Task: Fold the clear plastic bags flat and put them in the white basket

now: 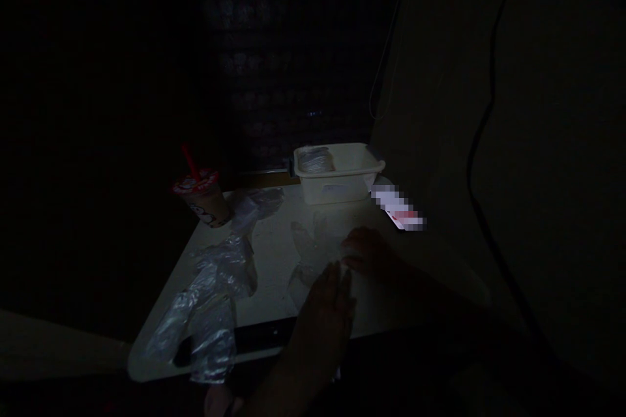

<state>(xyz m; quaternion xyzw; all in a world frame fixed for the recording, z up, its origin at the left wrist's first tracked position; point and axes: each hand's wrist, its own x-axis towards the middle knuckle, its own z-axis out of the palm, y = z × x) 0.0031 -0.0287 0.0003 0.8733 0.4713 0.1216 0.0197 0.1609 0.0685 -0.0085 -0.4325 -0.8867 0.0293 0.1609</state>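
The scene is very dark. A piece of thin clear plastic (308, 244), with finger-like lobes at its far end, lies on the white table in front of me. My left hand (327, 303) rests on the near part of it, fingers stretched out and pointing away from me. Just beyond its fingertips, my right hand (366, 251) has its fingers curled at the plastic's right edge, seemingly pinching it. Shadow hides the exact grip. To the left lies a crumpled heap of clear plastic (225, 267), partly hanging over the table's front edge.
A drink cup (208, 202) with a red straw stands at the table's left edge. At the back is a white plastic bin (337, 186) holding some clear plastic. A lit phone (398, 207) leans right of it. A dark cable (472, 163) hangs along the right wall.
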